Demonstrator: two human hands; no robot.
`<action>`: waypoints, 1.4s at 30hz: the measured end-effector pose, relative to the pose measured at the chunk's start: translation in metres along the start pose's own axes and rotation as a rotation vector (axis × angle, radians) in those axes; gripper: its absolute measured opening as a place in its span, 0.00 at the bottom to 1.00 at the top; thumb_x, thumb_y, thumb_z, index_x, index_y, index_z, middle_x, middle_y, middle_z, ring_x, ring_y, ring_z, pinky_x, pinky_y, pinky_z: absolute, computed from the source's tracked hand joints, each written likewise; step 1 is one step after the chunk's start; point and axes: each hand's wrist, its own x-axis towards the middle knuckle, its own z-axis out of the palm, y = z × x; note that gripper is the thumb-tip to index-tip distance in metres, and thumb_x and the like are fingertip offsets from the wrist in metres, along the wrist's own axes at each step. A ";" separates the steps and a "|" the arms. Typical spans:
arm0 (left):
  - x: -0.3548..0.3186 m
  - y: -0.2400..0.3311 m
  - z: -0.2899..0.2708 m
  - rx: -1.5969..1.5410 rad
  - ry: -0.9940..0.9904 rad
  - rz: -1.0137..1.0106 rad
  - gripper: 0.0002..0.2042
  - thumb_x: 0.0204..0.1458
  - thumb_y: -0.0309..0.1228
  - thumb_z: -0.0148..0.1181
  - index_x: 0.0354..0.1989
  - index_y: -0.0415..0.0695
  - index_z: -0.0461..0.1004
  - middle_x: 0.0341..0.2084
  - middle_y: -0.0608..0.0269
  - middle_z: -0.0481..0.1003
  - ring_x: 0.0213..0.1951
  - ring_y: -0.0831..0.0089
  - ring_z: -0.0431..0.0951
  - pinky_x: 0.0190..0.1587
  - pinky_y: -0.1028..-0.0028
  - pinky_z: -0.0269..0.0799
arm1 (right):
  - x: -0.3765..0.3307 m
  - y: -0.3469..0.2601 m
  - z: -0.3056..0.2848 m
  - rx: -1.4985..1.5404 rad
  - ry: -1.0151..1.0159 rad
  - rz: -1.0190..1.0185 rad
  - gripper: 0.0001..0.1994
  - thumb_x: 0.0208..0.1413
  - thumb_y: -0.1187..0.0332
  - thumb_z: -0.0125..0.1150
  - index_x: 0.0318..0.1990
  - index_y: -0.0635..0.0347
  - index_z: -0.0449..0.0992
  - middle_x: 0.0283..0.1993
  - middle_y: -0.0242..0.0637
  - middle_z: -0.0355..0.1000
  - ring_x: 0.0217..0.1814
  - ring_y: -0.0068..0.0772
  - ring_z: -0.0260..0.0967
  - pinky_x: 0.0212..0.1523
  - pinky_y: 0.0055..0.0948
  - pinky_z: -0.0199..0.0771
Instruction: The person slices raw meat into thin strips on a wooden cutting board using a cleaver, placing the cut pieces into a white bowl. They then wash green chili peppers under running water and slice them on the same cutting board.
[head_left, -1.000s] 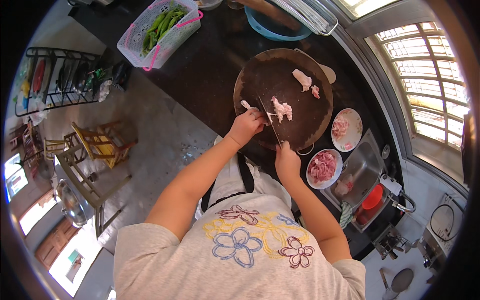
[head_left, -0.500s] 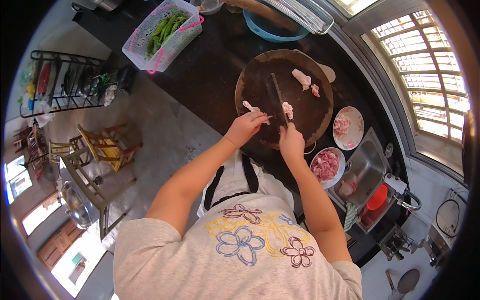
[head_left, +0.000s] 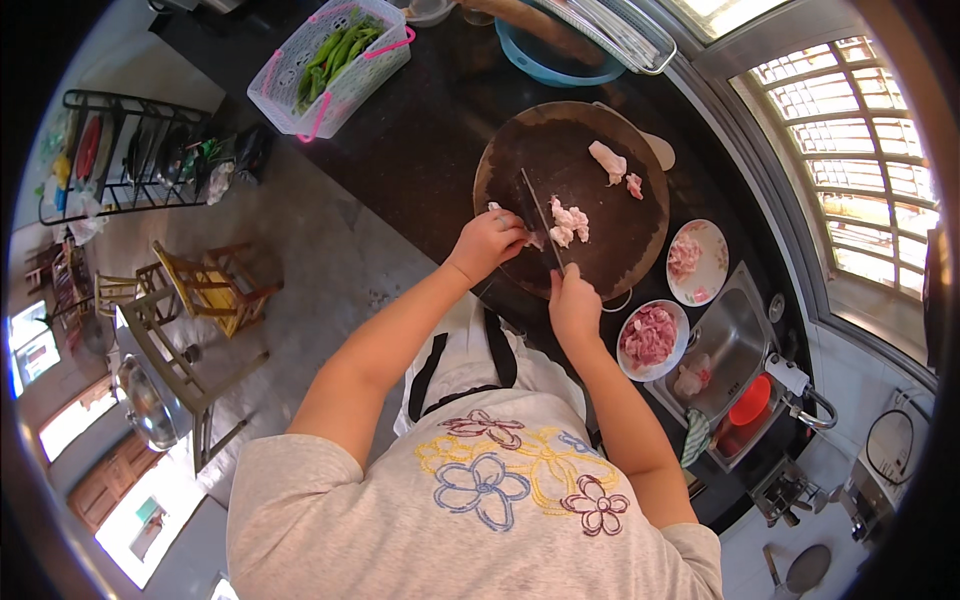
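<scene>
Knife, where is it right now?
In the head view, the knife is above and slightly right of centre, in the right hand, its blade over the round board between the left hand and the pale meat pieces.

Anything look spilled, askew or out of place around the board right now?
One thing: a pale pink lump, probably meat, lies in the sink, apart from the meat in the bowl and plate. Whether it's wrapped, I can't tell. Nothing else stands out; the knife and pieces on the board look in order.
</scene>
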 end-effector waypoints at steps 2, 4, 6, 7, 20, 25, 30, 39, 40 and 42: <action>0.006 0.005 0.000 0.001 0.016 -0.005 0.09 0.38 0.26 0.68 0.31 0.48 0.77 0.33 0.67 0.75 0.38 0.65 0.77 0.40 0.68 0.75 | 0.009 0.007 -0.004 -0.035 0.027 -0.005 0.11 0.63 0.63 0.49 0.32 0.61 0.65 0.20 0.51 0.72 0.24 0.56 0.73 0.25 0.47 0.73; 0.009 0.009 0.002 0.016 0.044 -0.025 0.10 0.38 0.27 0.68 0.31 0.48 0.77 0.33 0.67 0.75 0.37 0.65 0.77 0.39 0.68 0.75 | 0.017 0.013 -0.004 -0.030 0.031 -0.040 0.11 0.63 0.63 0.49 0.32 0.61 0.65 0.21 0.51 0.72 0.24 0.56 0.73 0.25 0.48 0.73; 0.009 0.012 0.007 0.046 0.082 -0.062 0.10 0.38 0.27 0.68 0.31 0.48 0.77 0.33 0.67 0.75 0.36 0.65 0.77 0.38 0.68 0.75 | 0.020 0.014 -0.005 -0.014 0.030 -0.057 0.12 0.64 0.63 0.49 0.33 0.62 0.65 0.21 0.52 0.72 0.25 0.57 0.73 0.26 0.49 0.73; 0.009 0.014 0.008 0.061 0.095 -0.083 0.10 0.38 0.27 0.68 0.31 0.48 0.77 0.33 0.67 0.75 0.36 0.65 0.76 0.37 0.68 0.75 | 0.019 0.010 -0.010 -0.006 0.015 -0.031 0.12 0.64 0.63 0.49 0.33 0.62 0.65 0.22 0.53 0.72 0.25 0.57 0.73 0.26 0.49 0.73; 0.014 0.005 0.012 0.117 0.006 -0.017 0.10 0.37 0.28 0.67 0.32 0.48 0.77 0.31 0.68 0.75 0.36 0.67 0.76 0.36 0.68 0.75 | 0.034 -0.008 0.001 0.021 -0.046 0.033 0.12 0.63 0.62 0.49 0.34 0.64 0.65 0.24 0.55 0.73 0.28 0.59 0.74 0.30 0.51 0.74; 0.012 0.004 0.014 0.116 0.036 -0.028 0.10 0.38 0.29 0.66 0.32 0.50 0.77 0.31 0.69 0.75 0.36 0.67 0.76 0.36 0.69 0.75 | 0.066 -0.024 0.004 0.044 0.040 -0.016 0.13 0.63 0.61 0.49 0.36 0.64 0.66 0.26 0.55 0.74 0.29 0.59 0.74 0.32 0.52 0.74; 0.011 0.006 0.014 0.115 0.052 -0.060 0.09 0.38 0.29 0.66 0.31 0.51 0.76 0.31 0.70 0.75 0.36 0.68 0.76 0.36 0.69 0.75 | 0.013 0.012 -0.002 -0.011 -0.087 0.034 0.12 0.62 0.62 0.50 0.33 0.63 0.64 0.23 0.55 0.73 0.26 0.60 0.73 0.29 0.51 0.73; 0.008 0.015 0.008 0.083 0.045 -0.046 0.11 0.40 0.26 0.65 0.35 0.49 0.77 0.34 0.67 0.75 0.36 0.66 0.76 0.37 0.69 0.75 | 0.045 0.000 0.002 0.051 -0.016 0.009 0.13 0.63 0.61 0.50 0.38 0.64 0.67 0.26 0.57 0.73 0.31 0.60 0.73 0.33 0.52 0.72; 0.009 0.016 0.005 0.066 0.021 -0.052 0.12 0.40 0.26 0.65 0.36 0.49 0.77 0.34 0.66 0.75 0.37 0.65 0.76 0.37 0.69 0.75 | 0.054 0.000 0.001 0.072 -0.003 0.002 0.13 0.63 0.61 0.50 0.39 0.65 0.68 0.26 0.57 0.73 0.32 0.61 0.73 0.34 0.53 0.72; 0.008 0.017 -0.003 0.033 -0.026 -0.066 0.14 0.40 0.24 0.64 0.38 0.48 0.77 0.35 0.65 0.75 0.38 0.64 0.76 0.38 0.68 0.75 | 0.057 0.003 -0.003 0.161 0.055 0.071 0.14 0.63 0.61 0.49 0.42 0.66 0.69 0.27 0.58 0.73 0.32 0.62 0.73 0.35 0.53 0.72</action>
